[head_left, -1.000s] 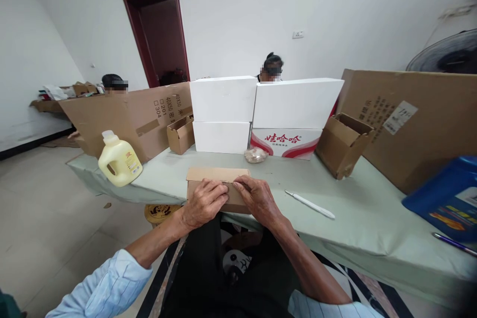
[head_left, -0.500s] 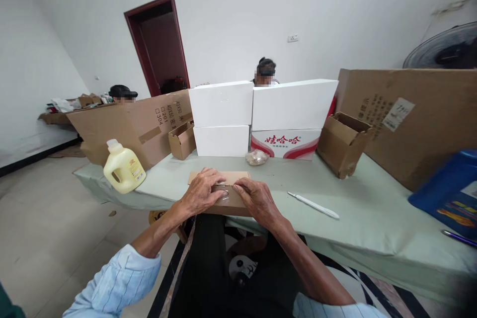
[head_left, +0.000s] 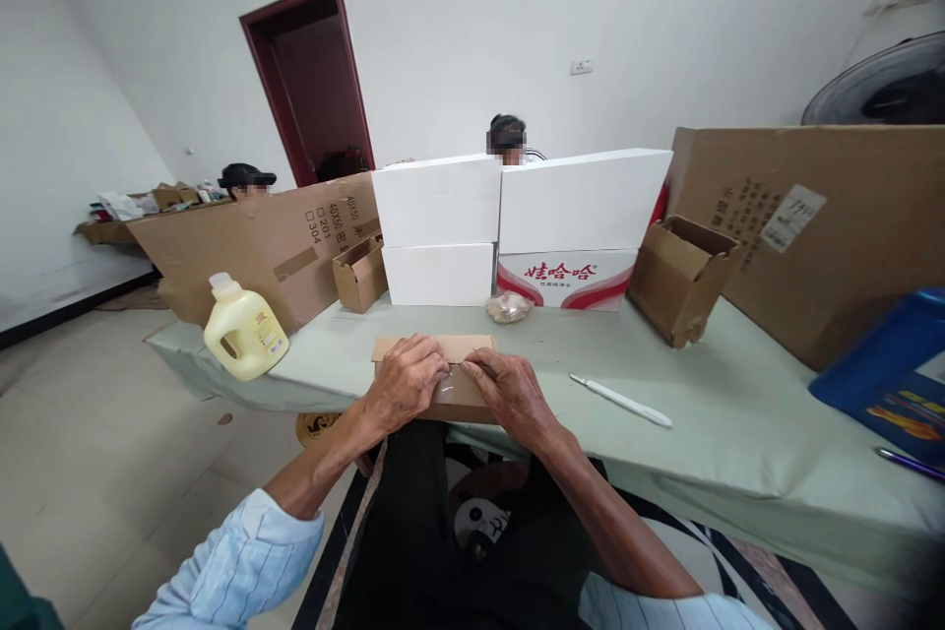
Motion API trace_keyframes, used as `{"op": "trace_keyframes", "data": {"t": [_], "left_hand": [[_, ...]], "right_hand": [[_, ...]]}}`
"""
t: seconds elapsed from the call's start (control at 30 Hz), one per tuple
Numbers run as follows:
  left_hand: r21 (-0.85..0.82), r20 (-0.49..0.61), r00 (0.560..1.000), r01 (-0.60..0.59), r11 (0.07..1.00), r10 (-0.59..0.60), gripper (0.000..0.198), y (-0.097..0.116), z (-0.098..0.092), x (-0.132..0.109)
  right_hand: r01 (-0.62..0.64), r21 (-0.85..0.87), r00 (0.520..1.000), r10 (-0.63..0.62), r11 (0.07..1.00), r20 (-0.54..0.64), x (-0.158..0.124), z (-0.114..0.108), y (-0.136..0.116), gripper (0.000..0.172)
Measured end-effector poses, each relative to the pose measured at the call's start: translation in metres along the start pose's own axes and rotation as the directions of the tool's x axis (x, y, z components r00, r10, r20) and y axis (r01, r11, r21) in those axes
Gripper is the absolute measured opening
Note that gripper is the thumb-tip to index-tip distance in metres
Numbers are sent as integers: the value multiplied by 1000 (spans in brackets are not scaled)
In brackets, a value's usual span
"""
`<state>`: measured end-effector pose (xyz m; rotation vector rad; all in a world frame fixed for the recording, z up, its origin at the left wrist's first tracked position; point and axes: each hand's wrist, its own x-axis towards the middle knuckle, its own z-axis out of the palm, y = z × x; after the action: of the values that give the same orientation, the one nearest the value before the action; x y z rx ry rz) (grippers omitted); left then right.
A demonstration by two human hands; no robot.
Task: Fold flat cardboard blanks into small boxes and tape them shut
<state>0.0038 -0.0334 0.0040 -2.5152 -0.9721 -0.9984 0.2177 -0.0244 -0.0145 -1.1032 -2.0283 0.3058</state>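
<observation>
A small brown cardboard box (head_left: pixel 462 403) lies at the near edge of the green-covered table, its lighter flap (head_left: pixel 459 346) on the far side. A piece of clear tape (head_left: pixel 445 388) shows on its top, between my hands. My left hand (head_left: pixel 409 380) rests on the box's left part with fingers curled together; what they pinch is too small to make out. From the right, my right hand (head_left: pixel 509 394) touches the box, thumb and forefinger pressed together at the flap's edge. Right of it lies a white craft knife (head_left: pixel 621 402).
White boxes (head_left: pixel 435 207) stand stacked across the table's middle, with a crumpled clear bundle (head_left: pixel 509 306) before them. A yellow jug (head_left: pixel 246 330) is left; open cartons (head_left: pixel 675 285), a blue container (head_left: pixel 886 384) and a pen (head_left: pixel 910 465) are right. Two people sit behind.
My left hand's fingers have drawn in from a spread pose to a curled one near the tape. My right hand has hardly moved. The person behind the white boxes has shifted left.
</observation>
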Motion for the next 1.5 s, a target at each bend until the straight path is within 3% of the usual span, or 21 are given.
{"op": "trace_keyframes", "data": {"t": [0.1, 0.33, 0.43, 0.63, 0.9, 1.07, 1.23, 1.5], "left_hand": [[-11, 27, 1000, 10, 1000, -10, 23, 0, -1, -1], [-206, 65, 996, 76, 976, -63, 14, 1, -6, -2], [-177, 85, 994, 79, 981, -65, 8, 2, -7, -2], [-114, 77, 996, 46, 992, -37, 21, 6, -8, 0], [-116, 96, 995, 34, 993, -23, 21, 10, -8, -9], [-270, 50, 999, 34, 962, -21, 20, 15, -16, -15], [-487, 62, 992, 123, 865, -106, 22, 16, -31, -22], [-531, 99, 988, 154, 833, -119, 20, 13, -35, -34]], "right_hand": [[-1, -1, 1000, 1, 1000, 0, 0, 0, 0, 25], [3, -2, 1000, -3, 1000, -4, -2, 1, 0, 28], [4, -3, 1000, -4, 1000, 0, -2, 1, 0, 28], [-9, -27, 1000, 9, 1000, -3, -1, 0, 1, 24], [25, -24, 1000, -25, 999, -14, -3, 3, 3, 28], [18, -3, 998, -19, 1000, -53, 2, 2, 9, 35], [14, 64, 999, -11, 998, -45, 3, 2, 7, 37], [-12, 62, 999, 14, 998, -29, 6, 14, 3, 38]]}}
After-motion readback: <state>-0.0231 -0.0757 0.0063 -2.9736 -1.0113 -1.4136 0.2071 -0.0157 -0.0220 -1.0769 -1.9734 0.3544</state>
